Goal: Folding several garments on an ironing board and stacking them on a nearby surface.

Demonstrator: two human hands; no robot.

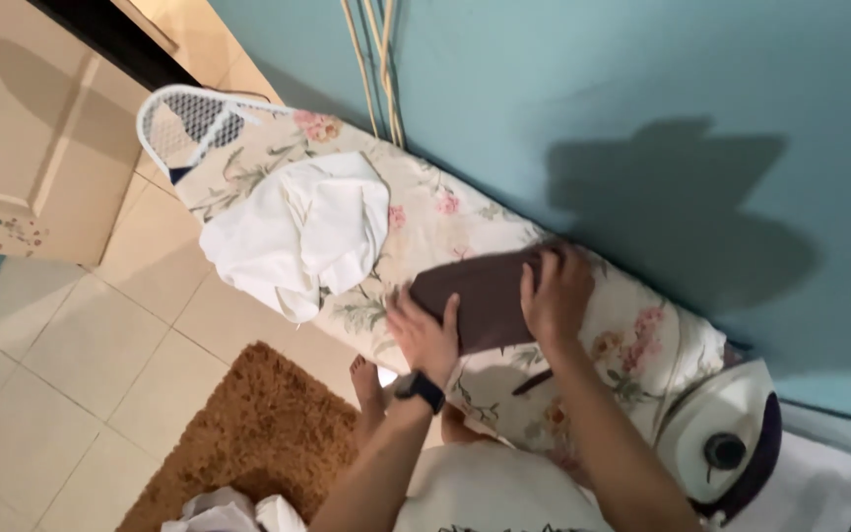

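Head view. An ironing board [425,212] with a floral cover runs from the upper left toward the lower right of the frame, set against a teal wall [642,89]. A folded dark brown cloth [480,291] lies on the board just right of frame centre. The left hand [425,335] rests flat on the cloth's near left end, fingers spread, gripping nothing; a black wristwatch [420,389] sits on that wrist. The right hand [556,291] presses down on the cloth's right end, fingers spread over its far edge, palm flat, nothing pinched. A crumpled white garment [297,232] lies on the board to the left of the cloth, apart from it, one edge hanging off the near side. A white and dark iron [726,443] stands at the board's lower right end. Thin pale sticks [376,59] lean on the wall at top centre. A brown shaggy rug [258,443] covers the tiled floor [41,394] at lower left; a bare foot [366,389] stands at its edge. No packages, labels or signs are legible.
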